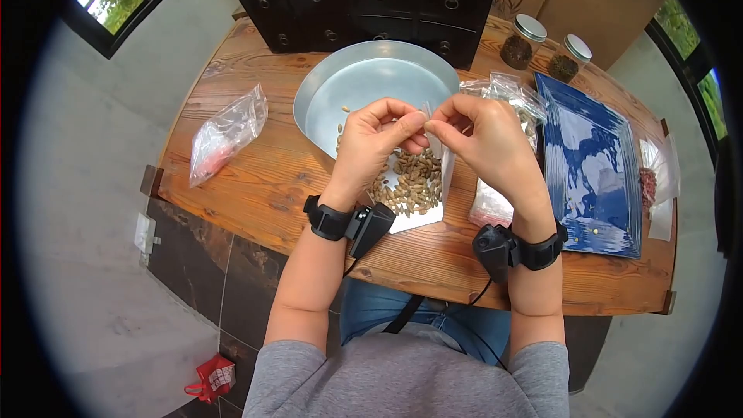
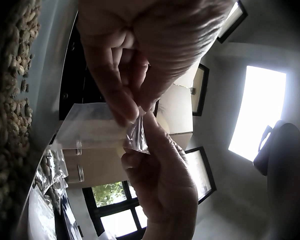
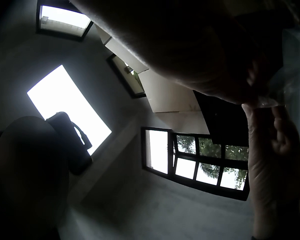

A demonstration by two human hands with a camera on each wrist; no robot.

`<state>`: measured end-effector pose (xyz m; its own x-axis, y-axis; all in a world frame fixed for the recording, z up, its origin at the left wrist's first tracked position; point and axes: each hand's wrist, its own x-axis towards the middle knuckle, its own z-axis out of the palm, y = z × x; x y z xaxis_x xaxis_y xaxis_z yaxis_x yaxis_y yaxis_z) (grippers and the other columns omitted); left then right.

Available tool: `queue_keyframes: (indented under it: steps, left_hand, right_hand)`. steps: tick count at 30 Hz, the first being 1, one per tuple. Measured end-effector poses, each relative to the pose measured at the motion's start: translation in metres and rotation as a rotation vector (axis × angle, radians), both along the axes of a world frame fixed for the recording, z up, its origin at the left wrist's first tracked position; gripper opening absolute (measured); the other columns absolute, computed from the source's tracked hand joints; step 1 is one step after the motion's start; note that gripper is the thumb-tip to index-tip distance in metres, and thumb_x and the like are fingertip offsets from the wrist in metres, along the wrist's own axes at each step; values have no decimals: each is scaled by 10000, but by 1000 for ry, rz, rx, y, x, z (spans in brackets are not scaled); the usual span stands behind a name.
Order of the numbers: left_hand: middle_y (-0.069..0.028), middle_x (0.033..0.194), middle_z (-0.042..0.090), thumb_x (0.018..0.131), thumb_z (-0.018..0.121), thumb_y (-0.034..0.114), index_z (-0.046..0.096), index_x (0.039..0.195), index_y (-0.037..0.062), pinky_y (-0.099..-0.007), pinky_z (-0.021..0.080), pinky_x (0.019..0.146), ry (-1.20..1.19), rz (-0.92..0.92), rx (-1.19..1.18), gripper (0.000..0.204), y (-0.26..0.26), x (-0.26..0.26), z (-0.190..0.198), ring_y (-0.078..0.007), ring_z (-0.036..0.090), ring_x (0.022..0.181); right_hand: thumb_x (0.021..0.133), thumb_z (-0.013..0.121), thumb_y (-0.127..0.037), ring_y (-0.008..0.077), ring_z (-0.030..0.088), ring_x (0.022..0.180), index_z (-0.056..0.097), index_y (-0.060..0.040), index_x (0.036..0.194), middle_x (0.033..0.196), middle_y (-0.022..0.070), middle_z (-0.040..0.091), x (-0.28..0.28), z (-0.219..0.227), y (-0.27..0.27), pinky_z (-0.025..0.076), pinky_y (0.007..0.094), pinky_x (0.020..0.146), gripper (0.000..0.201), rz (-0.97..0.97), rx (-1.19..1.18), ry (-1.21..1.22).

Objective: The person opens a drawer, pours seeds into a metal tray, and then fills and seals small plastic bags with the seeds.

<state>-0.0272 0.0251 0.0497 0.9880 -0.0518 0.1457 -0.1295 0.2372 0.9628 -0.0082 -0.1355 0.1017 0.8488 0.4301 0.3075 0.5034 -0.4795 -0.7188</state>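
A small clear plastic bag point(image 2: 87, 125) is stretched between both hands, over the near side of a round metal pan. My left hand point(image 1: 373, 139) pinches the bag's edge between thumb and fingers. Facing it, my right hand point(image 1: 499, 143) pinches the same edge, fingertips nearly meeting the left ones. The bag looks flat in the left wrist view. Below the hands, brown dried seed-like pieces point(image 1: 414, 186) lie heaped on a pale straight-edged holder point(image 1: 422, 221). Several more are scattered in the pan point(image 1: 364, 77), partly hidden by the left hand.
A plastic bag with pink contents point(image 1: 217, 156) lies at left. On the right are a blue rectangular tray point(image 1: 576, 139), more filled clear bags point(image 1: 495, 205) and two lidded jars point(image 1: 522, 42). A dark drawer cabinet point(image 1: 348, 8) stands behind the pan on the wooden table point(image 1: 255, 193).
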Motion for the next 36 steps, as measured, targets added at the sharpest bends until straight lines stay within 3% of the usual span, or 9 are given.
queue_keyframes:
  steps: [24,36]
  left_hand:
    - [-92,805,630,850,558,111,598,913,-45,-217,515,644,6,-40,-29,172,-6,2,-7,-115,611,682]
    - [-61,714,613,839,585,120,591,851,-23,-192,487,571,45,-47,22,144,-4,3,-6,-87,588,622]
  right_hand:
    - [710,595,-98,294,607,608,608,25,706,627,171,594,2,-7,1,486,346,601,124,0,-49,-44]
    - [718,586,-92,299,603,652,582,6,714,677,157,602,1,-7,1,475,368,615,98,-25,-92,-90]
